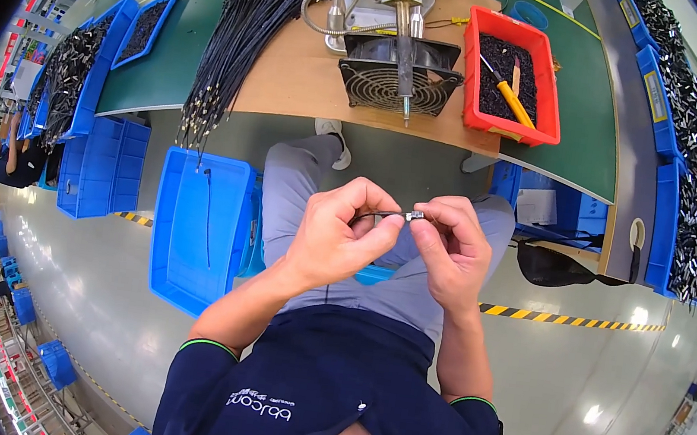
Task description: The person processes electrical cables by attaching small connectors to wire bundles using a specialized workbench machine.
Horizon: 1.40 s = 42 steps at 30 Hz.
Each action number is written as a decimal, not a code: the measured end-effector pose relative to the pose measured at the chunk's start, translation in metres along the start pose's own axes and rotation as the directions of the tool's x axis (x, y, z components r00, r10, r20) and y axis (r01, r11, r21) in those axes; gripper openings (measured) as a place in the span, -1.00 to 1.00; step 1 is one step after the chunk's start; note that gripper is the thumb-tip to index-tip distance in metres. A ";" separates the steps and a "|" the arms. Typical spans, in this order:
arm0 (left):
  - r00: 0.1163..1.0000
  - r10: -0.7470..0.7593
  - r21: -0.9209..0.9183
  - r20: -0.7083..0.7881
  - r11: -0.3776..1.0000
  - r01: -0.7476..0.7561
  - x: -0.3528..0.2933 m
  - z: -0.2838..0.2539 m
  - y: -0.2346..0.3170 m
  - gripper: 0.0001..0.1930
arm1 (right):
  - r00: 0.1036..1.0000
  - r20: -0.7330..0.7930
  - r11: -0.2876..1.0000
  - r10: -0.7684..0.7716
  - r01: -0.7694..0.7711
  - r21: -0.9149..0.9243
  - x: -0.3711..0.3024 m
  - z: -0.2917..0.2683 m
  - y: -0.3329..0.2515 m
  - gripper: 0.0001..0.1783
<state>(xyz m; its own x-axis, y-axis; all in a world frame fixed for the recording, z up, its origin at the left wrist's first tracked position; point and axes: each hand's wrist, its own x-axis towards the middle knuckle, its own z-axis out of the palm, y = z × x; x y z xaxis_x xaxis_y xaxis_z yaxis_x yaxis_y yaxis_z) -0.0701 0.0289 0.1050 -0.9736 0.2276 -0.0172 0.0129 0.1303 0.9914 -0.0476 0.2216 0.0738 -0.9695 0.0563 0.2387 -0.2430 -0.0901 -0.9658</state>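
I see one wide fisheye camera, worn on the head of the seated wearer (350, 348), facing steeply down past the navy shirt (337, 381). It looks from close above at the left hand (343, 230) and right hand (449, 247), near mid-view, with the green workbench (157, 77) curving across the top and the floor (104, 292) spreading out toward its dark round rim.

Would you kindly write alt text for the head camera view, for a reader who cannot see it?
A seated person's left hand and right hand hold a black cable and its metallic connector at their fingertips. On the workbench are a bundle of black cables, a fan behind a pointed tool, and a red tray; a blue bin sits left of the legs.
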 end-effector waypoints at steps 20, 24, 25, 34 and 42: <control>0.982 -0.151 -0.204 0.117 0.964 0.173 0.011 0.001 -0.005 -0.93 | 0.999 -0.050 1.000 -0.014 0.013 -0.028 -0.001 0.003 0.009 -0.72; 0.979 -0.167 -0.153 0.120 0.971 0.185 0.011 -0.002 -0.004 -0.93 | 0.995 -0.044 0.995 0.085 -0.083 0.061 -0.003 0.004 0.003 -0.68; 0.979 -0.166 -0.153 0.119 0.971 0.184 0.011 -0.002 -0.003 -0.93 | 0.995 -0.043 0.995 0.085 -0.082 0.061 -0.003 0.004 0.003 -0.68; 0.993 -0.104 -0.087 0.062 0.990 0.110 0.019 -0.005 0.003 -0.94 | 0.998 -0.020 0.951 -0.067 0.058 -0.304 0.004 -0.003 -0.009 -0.89; 0.999 -0.022 -0.004 -0.035 1.000 0.022 0.027 -0.006 0.007 -0.90 | 0.942 0.077 0.852 -0.327 0.329 -0.408 0.020 0.013 -0.008 -0.80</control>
<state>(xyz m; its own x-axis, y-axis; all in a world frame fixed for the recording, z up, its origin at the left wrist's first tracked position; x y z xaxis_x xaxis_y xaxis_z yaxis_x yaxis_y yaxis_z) -0.0981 0.0300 0.1126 -0.9810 0.1910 -0.0348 -0.0096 0.1312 0.9913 -0.0657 0.2108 0.0874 -0.8363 0.0056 0.5483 -0.5125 0.3473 -0.7853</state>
